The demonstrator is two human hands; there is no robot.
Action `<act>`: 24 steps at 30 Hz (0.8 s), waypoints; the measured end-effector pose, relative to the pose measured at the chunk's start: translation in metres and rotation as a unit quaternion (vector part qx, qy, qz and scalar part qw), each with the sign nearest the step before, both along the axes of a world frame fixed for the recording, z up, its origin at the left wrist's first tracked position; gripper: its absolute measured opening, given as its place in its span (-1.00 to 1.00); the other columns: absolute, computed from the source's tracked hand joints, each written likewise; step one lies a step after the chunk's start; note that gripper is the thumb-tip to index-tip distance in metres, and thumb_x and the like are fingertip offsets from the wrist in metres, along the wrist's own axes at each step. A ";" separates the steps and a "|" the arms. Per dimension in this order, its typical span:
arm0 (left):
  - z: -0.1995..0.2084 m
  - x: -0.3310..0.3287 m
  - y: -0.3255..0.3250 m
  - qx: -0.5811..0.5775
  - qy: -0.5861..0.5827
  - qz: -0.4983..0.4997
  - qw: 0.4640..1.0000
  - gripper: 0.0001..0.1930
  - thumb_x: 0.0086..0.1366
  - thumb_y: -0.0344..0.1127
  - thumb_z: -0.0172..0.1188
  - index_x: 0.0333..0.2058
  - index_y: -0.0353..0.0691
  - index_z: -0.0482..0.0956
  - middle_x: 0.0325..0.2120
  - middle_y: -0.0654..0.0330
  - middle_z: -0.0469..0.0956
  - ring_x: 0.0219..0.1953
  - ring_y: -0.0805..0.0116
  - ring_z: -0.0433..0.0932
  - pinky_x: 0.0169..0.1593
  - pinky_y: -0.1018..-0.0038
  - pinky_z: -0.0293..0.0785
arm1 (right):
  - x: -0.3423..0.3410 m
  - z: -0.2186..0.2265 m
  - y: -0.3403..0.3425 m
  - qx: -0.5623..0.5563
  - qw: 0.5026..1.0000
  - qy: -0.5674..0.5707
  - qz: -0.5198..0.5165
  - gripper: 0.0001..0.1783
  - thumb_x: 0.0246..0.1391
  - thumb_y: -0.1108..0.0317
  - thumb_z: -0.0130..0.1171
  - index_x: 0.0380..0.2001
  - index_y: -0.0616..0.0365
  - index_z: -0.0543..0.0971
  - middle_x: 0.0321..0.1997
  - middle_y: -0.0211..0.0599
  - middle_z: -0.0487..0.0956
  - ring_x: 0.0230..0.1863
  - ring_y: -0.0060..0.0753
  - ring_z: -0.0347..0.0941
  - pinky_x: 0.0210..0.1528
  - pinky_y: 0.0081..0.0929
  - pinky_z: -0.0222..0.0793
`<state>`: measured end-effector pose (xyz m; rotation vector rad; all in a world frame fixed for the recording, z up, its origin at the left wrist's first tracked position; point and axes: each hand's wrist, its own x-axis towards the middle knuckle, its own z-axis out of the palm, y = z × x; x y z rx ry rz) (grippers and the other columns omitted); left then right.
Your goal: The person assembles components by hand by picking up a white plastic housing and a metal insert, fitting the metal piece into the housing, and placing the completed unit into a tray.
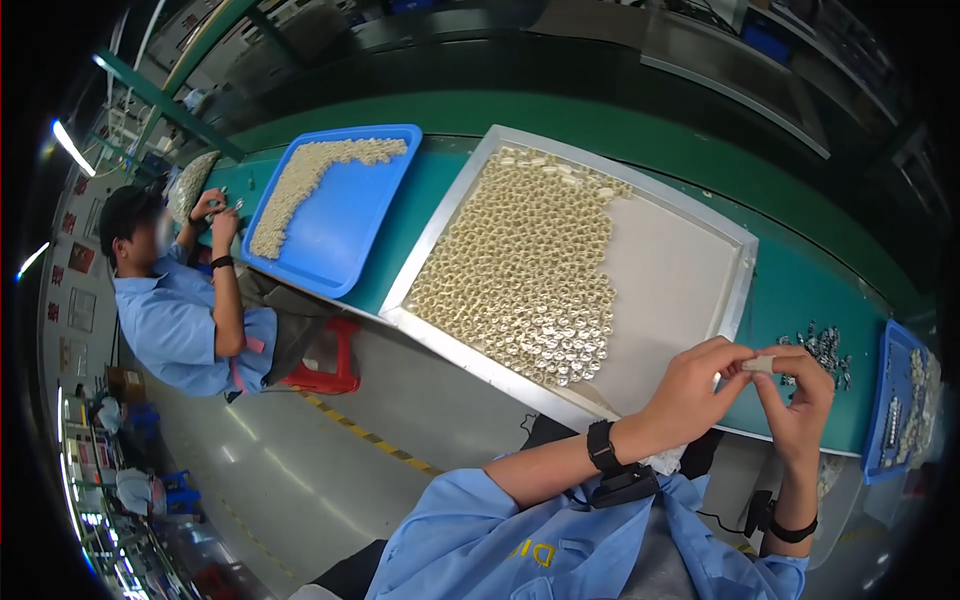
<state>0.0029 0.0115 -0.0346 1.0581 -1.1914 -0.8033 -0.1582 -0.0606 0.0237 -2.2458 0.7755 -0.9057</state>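
My left hand [690,393] and my right hand [803,405] meet above the right end of the bench. Between their fingertips is a small cream-coloured block-like part [759,364], pinched from both sides; its finer details are too small to make out. Just beyond my right hand lies a loose pile of shiny metal pieces [822,350] on the green bench top. To the left of my hands sits a large metal-framed tray [680,270]. Many small cream parts [520,240] stand packed over its left side, and those nearest me have shiny metal tops [565,345].
A blue tray [885,425] with cream and metal parts stands at the far right. Another blue tray [335,230], partly lined with cream parts, lies farther left. Beyond it a co-worker in a blue shirt [180,325] handles small parts, near a red stool [335,360].
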 end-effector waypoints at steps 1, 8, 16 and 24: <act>-0.003 0.000 -0.001 -0.007 0.008 -0.018 1.000 -0.78 0.33 -0.48 0.22 -0.07 -0.41 0.57 -0.32 0.10 0.61 -0.28 0.34 0.63 -0.20 0.44 0.54 | 0.001 0.001 0.001 -0.020 1.000 0.011 -0.006 -0.79 -0.13 0.59 0.40 -0.37 0.27 0.60 -0.26 -0.13 0.68 -0.23 -0.23 0.63 -0.11 -0.38 0.49; 0.003 0.017 0.000 0.092 0.123 0.002 0.988 -0.60 0.29 -0.52 0.25 0.09 -0.36 0.43 0.04 0.03 0.50 0.05 0.28 0.54 0.11 0.40 0.49 | 0.009 -0.011 -0.058 0.024 0.999 -0.022 0.012 -0.81 -0.03 0.43 0.43 -0.35 0.26 0.65 -0.29 -0.23 0.70 -0.26 -0.32 0.66 -0.16 -0.43 0.53; 0.004 0.035 0.006 0.059 0.009 -0.004 0.998 -0.72 0.34 -0.43 0.18 -0.02 -0.41 0.47 -0.08 -0.05 0.53 -0.03 0.17 0.53 0.10 0.27 0.45 | -0.113 -0.030 -0.282 -0.074 0.962 0.063 -0.254 -0.83 0.02 0.33 0.34 -0.43 0.23 0.64 -0.40 -0.22 0.71 -0.31 -0.38 0.66 -0.18 -0.44 0.54; 0.017 0.040 -0.003 0.078 -0.096 0.111 0.986 -0.82 0.42 -0.35 0.06 -0.22 -0.37 0.53 -0.20 0.04 0.55 -0.10 0.24 0.51 0.07 0.34 0.41 | -0.168 -0.093 -0.396 -0.037 0.909 0.133 -0.394 -0.74 -0.03 0.25 0.34 -0.28 0.14 0.63 -0.31 -0.27 0.72 -0.24 -0.25 0.66 -0.09 -0.35 0.55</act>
